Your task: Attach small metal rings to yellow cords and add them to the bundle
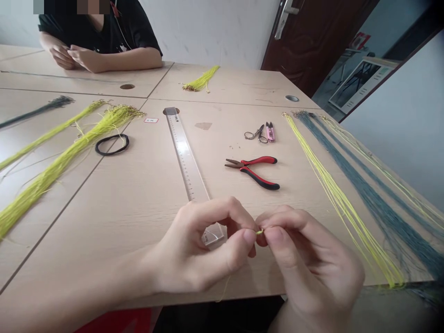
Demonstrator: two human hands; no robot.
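Near the table's front edge, my left hand (215,245) pinches a thin yellow-green cord (259,232) between thumb and index finger. My right hand (308,259) meets it fingertip to fingertip and pinches the same cord close by. Only a short bit of the cord shows between the fingertips, and a loose strand hangs below my left hand. Whether a small metal end sits in my right fingers, I cannot tell. Under my left hand lies a clear ruler (185,157), partly hidden. Pliers with red and black handles (256,171) rest beyond my hands, jaws apart.
Small scissors (256,134) and pink thread snips (270,132) lie behind the pliers. Bundles of yellow cords (322,185) and dark green cords (360,180) spread on the right. More yellow cords (69,152) and a black band (112,144) lie left. Across the table sits a person (100,41).
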